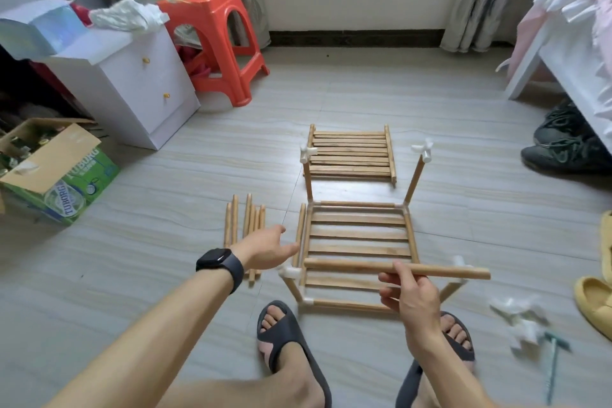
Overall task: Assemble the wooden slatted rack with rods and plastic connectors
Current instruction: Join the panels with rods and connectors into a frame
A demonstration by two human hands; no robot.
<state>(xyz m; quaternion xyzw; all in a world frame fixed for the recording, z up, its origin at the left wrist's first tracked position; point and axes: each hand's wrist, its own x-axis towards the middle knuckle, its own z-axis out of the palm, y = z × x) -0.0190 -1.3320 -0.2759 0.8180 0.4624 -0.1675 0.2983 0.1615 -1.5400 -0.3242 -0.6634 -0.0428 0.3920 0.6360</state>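
The right hand [410,291] pinches a round pale wooden rod [361,267] a little right of its middle, between thumb and curled fingers; the rod's long axis runs left to right, level, above the near edge of the half-built wooden slatted rack [359,235] lying on the grey tiled floor [165,242]; its left end hangs just right of the white plastic connector on the near-left upright [291,272], while its right end passes the white connector on the near-right upright [461,262]; the left hand [265,248] is open, fingers straight and holding nothing, reaching to the right, and is the nearer one to the near-left connector; seating the rod probably means sliding it left into that socket; a bundle of spare wooden rods [246,225] lies left of the rack.
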